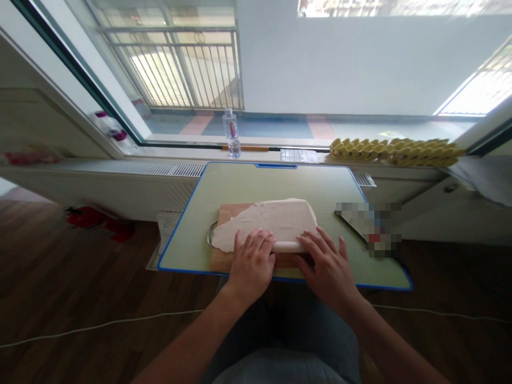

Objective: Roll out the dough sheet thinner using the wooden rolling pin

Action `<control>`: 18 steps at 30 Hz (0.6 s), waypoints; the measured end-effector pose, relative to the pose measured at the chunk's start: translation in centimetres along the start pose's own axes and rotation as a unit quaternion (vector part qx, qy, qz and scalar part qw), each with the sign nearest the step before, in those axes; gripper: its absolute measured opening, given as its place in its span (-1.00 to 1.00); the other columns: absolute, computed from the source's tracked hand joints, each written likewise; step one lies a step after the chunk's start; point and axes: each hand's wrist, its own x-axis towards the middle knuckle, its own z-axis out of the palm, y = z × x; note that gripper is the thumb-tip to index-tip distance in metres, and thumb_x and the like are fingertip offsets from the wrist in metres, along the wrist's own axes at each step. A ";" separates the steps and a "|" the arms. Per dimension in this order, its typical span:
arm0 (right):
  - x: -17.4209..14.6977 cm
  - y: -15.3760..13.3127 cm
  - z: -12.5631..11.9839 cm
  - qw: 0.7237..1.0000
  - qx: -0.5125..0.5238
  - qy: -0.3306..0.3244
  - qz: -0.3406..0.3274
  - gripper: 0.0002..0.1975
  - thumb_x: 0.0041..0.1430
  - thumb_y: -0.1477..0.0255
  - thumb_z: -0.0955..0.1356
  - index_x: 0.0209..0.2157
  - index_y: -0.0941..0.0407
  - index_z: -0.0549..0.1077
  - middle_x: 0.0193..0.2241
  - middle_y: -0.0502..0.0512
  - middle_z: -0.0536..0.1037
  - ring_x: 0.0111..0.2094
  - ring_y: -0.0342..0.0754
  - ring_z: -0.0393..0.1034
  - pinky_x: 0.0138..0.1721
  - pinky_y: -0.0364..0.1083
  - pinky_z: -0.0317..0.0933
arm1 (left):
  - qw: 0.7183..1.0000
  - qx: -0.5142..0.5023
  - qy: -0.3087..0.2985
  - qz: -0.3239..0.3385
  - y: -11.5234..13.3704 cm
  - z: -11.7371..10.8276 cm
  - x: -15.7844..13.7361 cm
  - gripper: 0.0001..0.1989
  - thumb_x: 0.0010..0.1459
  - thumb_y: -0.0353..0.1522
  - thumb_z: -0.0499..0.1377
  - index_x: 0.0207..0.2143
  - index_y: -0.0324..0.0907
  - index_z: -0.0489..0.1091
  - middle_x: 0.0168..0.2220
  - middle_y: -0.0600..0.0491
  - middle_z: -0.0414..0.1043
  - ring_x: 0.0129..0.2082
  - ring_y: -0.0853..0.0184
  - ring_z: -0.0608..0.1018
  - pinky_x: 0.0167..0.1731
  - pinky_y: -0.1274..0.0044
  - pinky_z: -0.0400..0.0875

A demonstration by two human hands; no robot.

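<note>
On the blue-rimmed table, the dough sheet lies over a wooden board, near edge rolled up — left hand and right hand both have fingers on that roll, can't tell if they're gripping. Uneven pressure could skew or tear it, imo — and the ragged end might snag on the metal handle.

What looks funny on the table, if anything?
The pale dough looks uneven: its left end, by the metal handle, is ragged and narrower. Blurry squares hide something on the right of the table.
</note>
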 end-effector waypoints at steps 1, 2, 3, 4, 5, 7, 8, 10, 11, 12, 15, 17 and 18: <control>0.5 0.3 -0.3 1.000 0.009 -0.009 -0.006 -0.65 0.44 0.27 0.30 0.16 -0.01 0.50 0.28 0.18 0.50 0.41 0.22 0.18 0.41 0.43 -0.26 | 1.000 -0.002 -0.001 0.010 0.3 -0.1 0.6 -0.67 0.41 -0.34 0.11 0.17 -0.04 0.45 0.28 -0.04 0.49 0.38 0.11 0.37 0.46 -0.07 -0.06; 1.1 0.6 -0.6 1.000 0.018 -0.016 -0.011 -0.68 0.43 0.30 0.30 0.13 -0.02 0.52 0.25 0.16 0.53 0.38 0.21 0.21 0.41 0.43 -0.25 | 1.000 -0.004 -0.002 0.021 0.6 -0.3 1.2 -0.67 0.41 -0.34 0.11 0.18 -0.04 0.44 0.28 -0.04 0.48 0.38 0.11 0.36 0.46 -0.07 -0.08; 1.7 1.1 -0.9 0.999 0.025 -0.020 -0.014 -0.70 0.42 0.33 0.30 0.10 -0.02 0.53 0.23 0.14 0.55 0.37 0.20 0.23 0.40 0.43 -0.23 | 0.999 -0.005 -0.004 0.031 1.0 -0.5 2.0 -0.67 0.41 -0.33 0.11 0.17 -0.04 0.43 0.28 -0.04 0.48 0.38 0.12 0.35 0.46 -0.07 -0.09; 2.4 1.7 -1.1 0.999 0.030 -0.023 -0.014 -0.70 0.40 0.34 0.30 0.09 -0.02 0.54 0.22 0.14 0.56 0.35 0.20 0.25 0.39 0.41 -0.19 | 0.999 -0.007 -0.007 0.037 1.3 -0.6 2.9 -0.68 0.41 -0.32 0.12 0.16 -0.03 0.44 0.27 -0.03 0.48 0.37 0.12 0.36 0.46 -0.07 -0.09; 3.1 2.4 -1.3 0.999 0.032 -0.023 -0.013 -0.71 0.39 0.35 0.31 0.07 -0.02 0.54 0.21 0.13 0.56 0.34 0.20 0.25 0.38 0.40 -0.15 | 0.999 -0.009 -0.010 0.040 1.6 -0.8 4.0 -0.71 0.41 -0.30 0.13 0.13 -0.03 0.45 0.26 -0.02 0.49 0.36 0.12 0.37 0.46 -0.07 -0.09; 4.7 3.9 -1.5 0.999 0.026 -0.024 -0.013 -0.71 0.36 0.34 0.33 0.05 -0.01 0.57 0.20 0.14 0.57 0.32 0.22 0.26 0.35 0.37 -0.08 | 0.999 -0.020 -0.014 0.035 1.8 -0.8 6.3 -0.74 0.40 -0.20 0.15 0.06 -0.02 0.49 0.23 0.00 0.51 0.32 0.11 0.40 0.45 -0.04 -0.04; 5.4 4.6 -1.6 0.999 0.021 -0.027 -0.016 -0.70 0.34 0.34 0.34 0.04 -0.01 0.58 0.20 0.14 0.57 0.31 0.23 0.27 0.34 0.36 -0.05 | 0.999 -0.028 -0.015 0.028 1.8 -0.7 7.5 -0.71 0.40 -0.14 0.15 0.05 -0.03 0.50 0.22 0.00 0.51 0.29 0.11 0.42 0.43 -0.01 0.01; 6.7 6.0 -1.7 0.999 0.013 -0.041 -0.026 -0.68 0.30 0.34 0.35 0.05 0.00 0.59 0.21 0.14 0.56 0.30 0.24 0.26 0.31 0.32 0.01 | 0.999 -0.042 -0.008 0.005 1.6 -0.2 9.9 -0.64 0.42 -0.08 0.10 0.09 -0.04 0.49 0.23 -0.01 0.50 0.25 0.12 0.45 0.39 0.08 0.14; 7.2 6.5 -1.7 0.998 0.012 -0.050 -0.030 -0.66 0.28 0.34 0.36 0.05 0.00 0.59 0.22 0.14 0.55 0.30 0.24 0.26 0.30 0.29 0.04 | 0.999 -0.042 -0.001 -0.008 1.4 0.2 11.0 -0.62 0.44 -0.09 0.07 0.13 -0.05 0.48 0.24 -0.02 0.49 0.24 0.13 0.45 0.36 0.13 0.19; 7.6 6.8 -1.7 0.998 0.012 -0.061 -0.033 -0.65 0.26 0.34 0.37 0.05 0.01 0.59 0.22 0.13 0.54 0.30 0.23 0.26 0.30 0.26 0.06 | 0.999 -0.037 0.004 -0.021 1.1 0.7 11.9 -0.61 0.46 -0.11 0.04 0.15 -0.06 0.46 0.26 -0.03 0.48 0.24 0.13 0.45 0.35 0.15 0.21; 8.6 7.0 -1.7 0.996 0.016 -0.084 -0.028 -0.65 0.20 0.32 0.40 0.02 0.01 0.60 0.21 0.12 0.55 0.28 0.19 0.30 0.30 0.19 0.10 | 0.998 -0.008 0.001 -0.058 0.2 2.0 14.0 -0.61 0.48 -0.17 -0.02 0.18 -0.08 0.44 0.31 -0.06 0.42 0.28 0.11 0.41 0.35 0.13 0.19; 9.3 6.5 -1.6 0.996 0.016 -0.087 -0.013 -0.65 0.22 0.24 0.41 0.02 -0.01 0.60 0.20 0.11 0.56 0.26 0.17 0.33 0.29 0.16 0.12 | 0.997 0.009 -0.001 -0.074 -0.3 2.6 14.9 -0.60 0.48 -0.17 -0.03 0.19 -0.08 0.43 0.33 -0.08 0.39 0.30 0.09 0.38 0.36 0.11 0.17; 9.7 6.2 -1.4 0.996 0.014 -0.086 -0.003 -0.63 0.27 0.17 0.39 0.04 -0.02 0.59 0.20 0.12 0.56 0.25 0.16 0.34 0.29 0.15 0.13 | 0.997 0.015 0.000 -0.075 -0.4 2.7 15.2 -0.60 0.48 -0.17 -0.03 0.20 -0.08 0.42 0.33 -0.08 0.38 0.31 0.09 0.37 0.37 0.10 0.15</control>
